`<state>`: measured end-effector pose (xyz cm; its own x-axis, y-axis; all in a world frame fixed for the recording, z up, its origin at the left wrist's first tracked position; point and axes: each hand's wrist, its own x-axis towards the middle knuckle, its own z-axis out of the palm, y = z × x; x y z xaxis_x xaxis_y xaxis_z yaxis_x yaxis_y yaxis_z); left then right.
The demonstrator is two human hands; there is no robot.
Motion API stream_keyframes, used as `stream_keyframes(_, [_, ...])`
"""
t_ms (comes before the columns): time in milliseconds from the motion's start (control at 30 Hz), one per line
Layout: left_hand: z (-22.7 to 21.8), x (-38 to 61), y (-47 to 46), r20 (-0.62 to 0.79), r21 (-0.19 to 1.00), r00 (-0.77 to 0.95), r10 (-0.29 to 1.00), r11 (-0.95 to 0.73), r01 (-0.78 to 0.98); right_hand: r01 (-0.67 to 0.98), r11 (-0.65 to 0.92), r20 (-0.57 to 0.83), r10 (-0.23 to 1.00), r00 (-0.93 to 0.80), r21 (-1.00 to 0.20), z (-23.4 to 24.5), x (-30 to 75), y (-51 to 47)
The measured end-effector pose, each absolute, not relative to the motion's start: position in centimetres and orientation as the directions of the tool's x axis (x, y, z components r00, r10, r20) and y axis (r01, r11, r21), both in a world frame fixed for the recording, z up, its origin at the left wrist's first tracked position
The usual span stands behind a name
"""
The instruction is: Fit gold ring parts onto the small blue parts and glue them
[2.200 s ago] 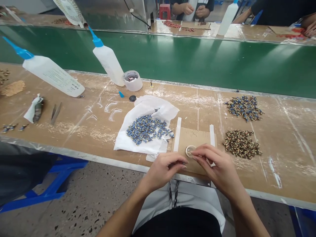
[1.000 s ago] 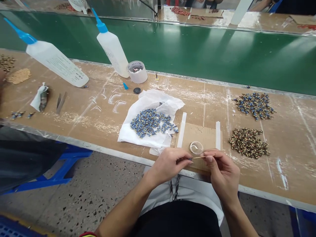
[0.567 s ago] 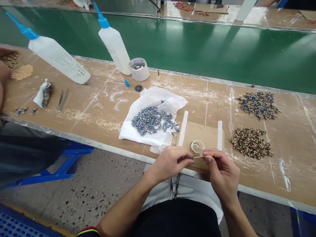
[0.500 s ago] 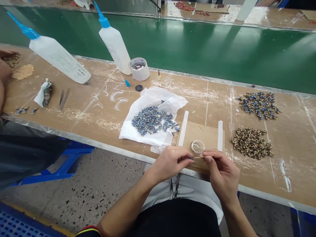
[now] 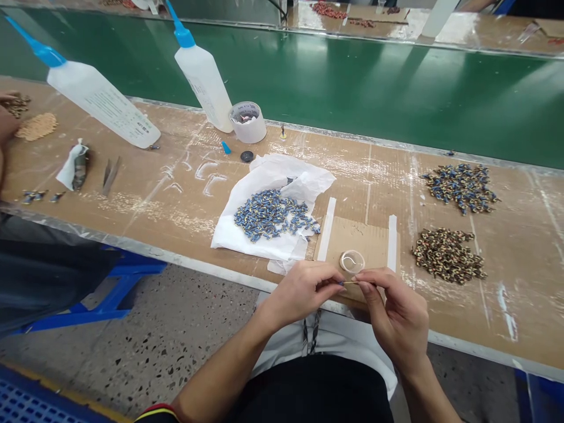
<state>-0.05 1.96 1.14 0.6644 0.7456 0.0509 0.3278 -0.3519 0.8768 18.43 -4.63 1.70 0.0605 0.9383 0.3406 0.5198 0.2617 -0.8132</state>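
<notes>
Between finger and thumb, my left hand (image 5: 314,286) pinches a tiny blue piece (image 5: 341,284), mostly covered by the fingertips. My right hand (image 5: 392,299) is closed on a thin yellowish stick (image 5: 351,282) whose left end meets the blue piece. Just beyond my fingertips a small clear round dish (image 5: 352,261) sits on a cardboard pad (image 5: 363,238). To the left, a heap of small blue-and-yellow pieces (image 5: 268,214) lies on white paper (image 5: 227,232). On the right are a pile of blue-and-brown pieces (image 5: 460,187) and a pile of brown-and-cream pieces (image 5: 449,255).
Two white bottles with blue nozzles, one upright (image 5: 205,88) and one leaning (image 5: 101,103), stand at the back left. Near them are a tape roll (image 5: 248,122), a black disc (image 5: 247,156) and tweezers (image 5: 111,176). A co-worker's hand (image 5: 6,120) is at the far left.
My right hand has slid left along the stick toward my left fingertips, so less of the stick shows between the hands. My left hand stays nearly still.
</notes>
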Motion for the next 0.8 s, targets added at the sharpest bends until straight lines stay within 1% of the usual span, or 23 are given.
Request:
stream_keyframes(100, [1.2, -0.1, 1.9, 0.051, 0.880, 0.665, 0.745, -0.349, 0.323, 0.552, 0.266, 0.331, 0.944, 0.018, -0.790, 2.1, 18.5, -4.4])
stream_keyframes(233, [1.3, -0.1, 1.9, 0.064, 0.880, 0.663, 0.746, -0.356, 0.316, 0.471, 0.218, 0.269, 0.962, 0.042, -0.855, 1.8, 18.7, -4.7])
stream_keyframes(367, [1.3, -0.1, 1.9, 0.068, 0.873, 0.651, 0.756, -0.361, 0.328, 0.369, 0.173, 0.249, 0.954, 0.168, -0.913, 1.2, 19.2, -4.9])
stream_keyframes(467, [1.4, -0.2, 1.8, 0.066, 0.882, 0.631, 0.773, -0.341, 0.325, 0.333, 0.191, 0.289, 0.916, 0.277, -0.924, 0.8, 19.7, -4.4])
stream_keyframes(567, [1.4, -0.3, 1.8, 0.053, 0.891, 0.629, 0.776, -0.322, 0.322, 0.401, 0.225, 0.352, 0.894, 0.277, -0.888, 0.6, 20.0, -3.4])
stream_keyframes(700, [1.3, -0.5, 1.9, 0.058, 0.892, 0.640, 0.766, -0.328, 0.312, 0.553, 0.226, 0.366, 0.917, 0.157, -0.802, 0.4, 19.5, -2.6])
stream_keyframes(800, [1.2, -0.6, 2.1, 0.053, 0.891, 0.640, 0.766, -0.326, 0.316, 0.556, 0.228, 0.357, 0.925, 0.133, -0.799, 0.5, 19.6, -2.8])
